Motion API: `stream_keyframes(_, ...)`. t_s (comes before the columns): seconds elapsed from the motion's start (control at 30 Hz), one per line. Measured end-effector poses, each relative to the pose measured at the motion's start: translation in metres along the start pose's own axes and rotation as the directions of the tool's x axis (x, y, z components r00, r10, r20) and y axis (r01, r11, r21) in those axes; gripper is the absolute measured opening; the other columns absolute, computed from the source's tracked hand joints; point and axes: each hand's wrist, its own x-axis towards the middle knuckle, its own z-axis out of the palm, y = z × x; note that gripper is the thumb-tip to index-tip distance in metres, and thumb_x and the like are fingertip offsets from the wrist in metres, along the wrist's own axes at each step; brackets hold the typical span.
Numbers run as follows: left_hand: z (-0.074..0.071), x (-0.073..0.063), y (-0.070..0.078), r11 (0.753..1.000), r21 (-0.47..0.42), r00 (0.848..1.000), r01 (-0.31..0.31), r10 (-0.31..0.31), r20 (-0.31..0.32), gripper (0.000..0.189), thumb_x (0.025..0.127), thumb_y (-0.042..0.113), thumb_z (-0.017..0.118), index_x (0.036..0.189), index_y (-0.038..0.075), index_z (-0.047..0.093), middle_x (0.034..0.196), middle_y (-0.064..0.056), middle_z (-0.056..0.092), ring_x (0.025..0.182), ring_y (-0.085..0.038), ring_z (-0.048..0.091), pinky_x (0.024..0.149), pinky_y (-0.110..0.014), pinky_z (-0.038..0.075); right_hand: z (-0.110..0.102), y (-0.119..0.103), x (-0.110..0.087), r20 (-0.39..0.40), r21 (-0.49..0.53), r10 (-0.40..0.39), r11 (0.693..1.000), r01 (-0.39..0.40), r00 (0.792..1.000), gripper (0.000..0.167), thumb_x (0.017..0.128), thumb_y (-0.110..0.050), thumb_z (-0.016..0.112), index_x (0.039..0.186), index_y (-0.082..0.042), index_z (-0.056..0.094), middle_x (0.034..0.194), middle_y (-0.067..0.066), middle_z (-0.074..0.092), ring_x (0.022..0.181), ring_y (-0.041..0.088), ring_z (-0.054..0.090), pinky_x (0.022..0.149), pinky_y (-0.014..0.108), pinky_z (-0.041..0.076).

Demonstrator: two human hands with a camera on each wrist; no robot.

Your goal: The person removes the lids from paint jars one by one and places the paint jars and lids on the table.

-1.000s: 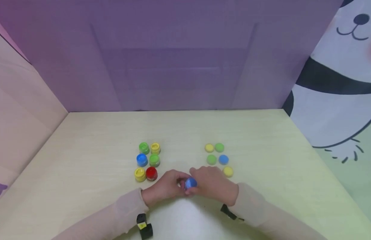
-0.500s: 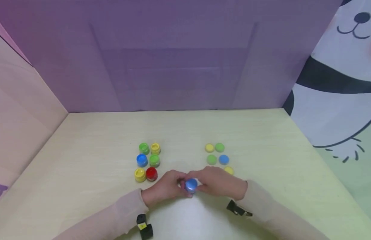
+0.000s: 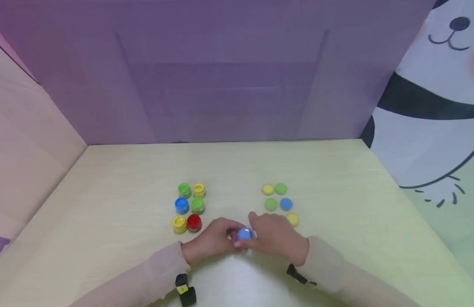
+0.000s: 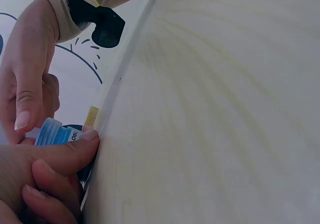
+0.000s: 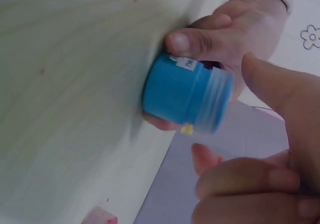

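My left hand (image 3: 214,236) grips a small blue jar (image 5: 172,92) low over the table, its thumb along the side by a white label. The jar has a pale, ridged, translucent screw lid (image 5: 214,102), which faces the right hand in the right wrist view. In the head view its round blue top shows between both hands. My right hand (image 3: 277,238) is at the lid, thumb and index finger spread either side of it with a small gap in the right wrist view. Its other fingers are curled on nothing.
Left of the hands, several small jars stand in two columns, among them a red jar (image 3: 194,222), a yellow jar (image 3: 180,224) and a blue jar (image 3: 181,205). Flat discs lie to the right, including a green disc (image 3: 270,204) and a blue disc (image 3: 286,204).
My right hand turned and drew back to the right, then rotated in again by the lid. The left hand keeps its hold on the jar, which tilted and came upright again.
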Motion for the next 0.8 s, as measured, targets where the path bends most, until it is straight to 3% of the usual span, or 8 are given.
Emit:
stream_keyframes(0.3, 0.0, 0.002, -0.003, 1.0, 0.0, 1.0, 0.018, -0.018, -0.001, 0.029, 0.076, 0.004, 0.074, 0.102, 0.015, 0.071, 0.075, 0.005, 0.06, 0.077, -0.012, 0.052, 0.075, -0.029, 0.043, 0.006, -0.006, 0.001, -0.05, -0.062, -0.02, 0.998, 0.017, 0.999, 0.044, 0.081, -0.05, 0.067, 0.08, -0.008, 0.052, 0.058, -0.003, 0.043, 0.048, 0.007, 0.039, 0.042, 0.021, 0.031)
stream_keyframes(0.53, -0.002, 0.001, -0.001, 0.999, -0.012, 0.999, 0.03, -0.03, 0.014, 0.024, 0.077, 0.009, 0.075, 0.098, 0.019, 0.071, 0.077, 0.005, 0.062, 0.077, -0.011, 0.052, 0.075, -0.029, 0.043, 0.003, -0.004, 0.001, -0.003, -0.021, -0.031, 0.999, 0.031, 1.0, 0.034, 0.083, -0.039, 0.068, 0.087, -0.009, 0.052, 0.058, -0.005, 0.044, 0.048, 0.006, 0.039, 0.042, 0.02, 0.033)
stream_keyframes(0.67, -0.002, 0.001, -0.002, 0.999, -0.019, 0.999, 0.041, -0.041, 0.021, 0.025, 0.077, 0.012, 0.076, 0.101, 0.02, 0.071, 0.076, 0.004, 0.062, 0.076, -0.012, 0.051, 0.073, -0.029, 0.042, -0.001, -0.001, 0.0, 0.02, 0.032, -0.075, 0.997, 0.075, 0.997, 0.025, 0.085, -0.031, 0.068, 0.087, -0.011, 0.053, 0.058, -0.007, 0.043, 0.049, 0.005, 0.037, 0.045, 0.019, 0.033)
stream_keyframes(0.8, -0.001, 0.001, -0.004, 0.998, -0.028, 0.998, 0.055, -0.055, 0.027, 0.031, 0.076, 0.014, 0.077, 0.106, 0.021, 0.071, 0.077, 0.003, 0.062, 0.077, -0.013, 0.051, 0.072, -0.03, 0.041, -0.005, 0.006, -0.001, 0.021, 0.056, -0.164, 0.985, 0.163, 0.986, 0.021, 0.085, -0.025, 0.069, 0.097, -0.011, 0.06, 0.065, -0.005, 0.056, 0.053, 0.003, 0.042, 0.051, 0.017, 0.037)
